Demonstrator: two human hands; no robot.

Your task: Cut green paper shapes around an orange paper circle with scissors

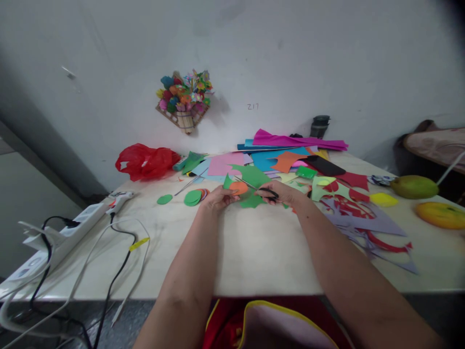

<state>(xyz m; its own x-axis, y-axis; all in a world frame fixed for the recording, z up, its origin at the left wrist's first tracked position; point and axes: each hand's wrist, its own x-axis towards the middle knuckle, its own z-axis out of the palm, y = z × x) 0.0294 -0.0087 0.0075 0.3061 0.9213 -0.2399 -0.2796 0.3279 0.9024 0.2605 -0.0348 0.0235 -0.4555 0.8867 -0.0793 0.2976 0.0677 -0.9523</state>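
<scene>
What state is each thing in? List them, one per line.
Scissors: held in right fingers, blades' opening unclear
Orange paper circle: held in left fingers
Green paper circles: cut out, some stacked, one apart
Green paper sheet: cut into, edges scalloped
Red plastic bag: crumpled
Power strip: black plug inserted
White cable: loose end past the table edge
Black tumbler: upright
Artificial flower bouquet: hung on the wall
Green mango: uncut where visible

The head-worn camera looked forward and down from close above the near edge of a pale, flat tabletop (261, 261), facing a plain grey-white wall (290, 58).
</scene>
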